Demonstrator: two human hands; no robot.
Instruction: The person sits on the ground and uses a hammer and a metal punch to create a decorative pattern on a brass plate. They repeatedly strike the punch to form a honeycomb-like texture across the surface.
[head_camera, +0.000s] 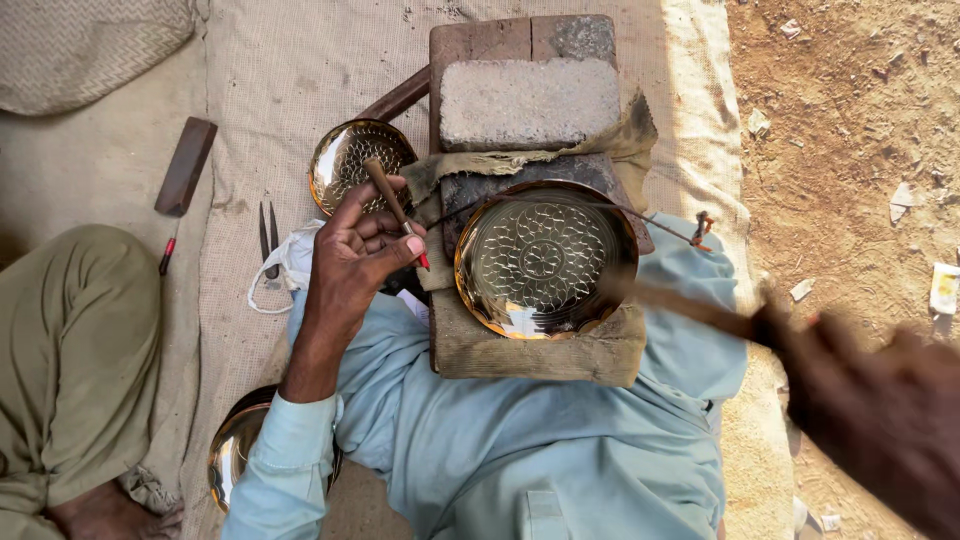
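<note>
The person sits on the ground with a wooden block (470, 45) over the lap, and on it, on a folded cloth (540, 350), lies the round brass plate (545, 258) with a fine pattern cut into its face. The left hand (355, 255) is closed in a pinch around a thin engraving tool (393, 205) with a wooden handle and a red tip, just left of the plate and not touching it. The right hand (880, 410) is blurred at the lower right; it grips a wooden stick (690, 308) that reaches toward the plate's rim. The plate looks like thin, stiff metal, rather light and smooth, so it may slide; taking it by the raised rim seems safest, because the decorated face could scratch or dent. A second brass plate (355, 160) lies behind the left hand.
</note>
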